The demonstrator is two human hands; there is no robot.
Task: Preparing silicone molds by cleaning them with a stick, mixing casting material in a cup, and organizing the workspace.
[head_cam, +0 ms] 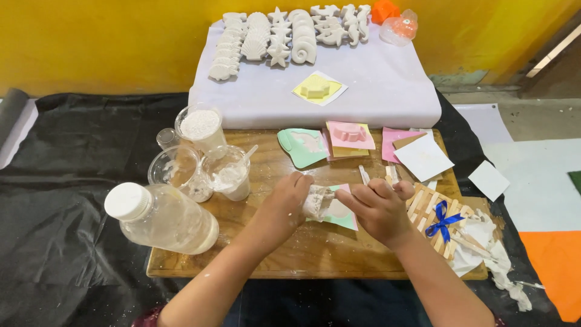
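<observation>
My left hand [283, 204] and my right hand [380, 208] meet over the middle of a wooden board [315, 251]. Between them they pinch a small white lump that looks like a crumpled tissue or cloth [317, 200], pressed against a pale green and pink plastic mould [342, 213] lying on the board. The left hand grips the lump from the left. The right hand's fingers hold its right end above the mould.
On the board's left: a lying plastic bottle with white cap [158, 216], cups of white powder and paste [201, 129] [230, 172]. More coloured moulds [350, 134] lie behind. White plaster shells and stars [284, 31] rest on a white cloth. A wooden-stick piece with blue ribbon [440, 221] lies at the right.
</observation>
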